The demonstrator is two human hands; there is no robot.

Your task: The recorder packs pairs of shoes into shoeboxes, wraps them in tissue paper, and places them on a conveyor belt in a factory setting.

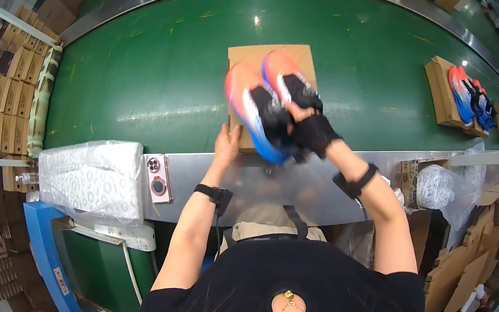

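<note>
Right hand (312, 125) is gripping the pair of running shoes (256, 100) around the heel collars, fingers curled in; black glove (321, 136) and blur are hiding the exact grip, so can't tell if both shoes are being pinched equally. Pair is sitting above the cardboard box (309, 61), toes pointing away, nearest heel overhanging the box's near edge. Can't tell if soles are touching it. Collar grip is probably holding the two side by side. Left hand (228, 145) is resting at the box's near-left edge, fingers mostly straight, seemingly grasping nothing; likely steadying the box. Box is lying on the green tabletop (160, 65) by the metal rim (189, 163), presumably for reach. Far right: other shoes (465, 94) are sitting on boxes, similar layout. Phone (159, 179) and plastic-wrapped packet (91, 181) are lying left, apparently clear of the working spot.
</note>
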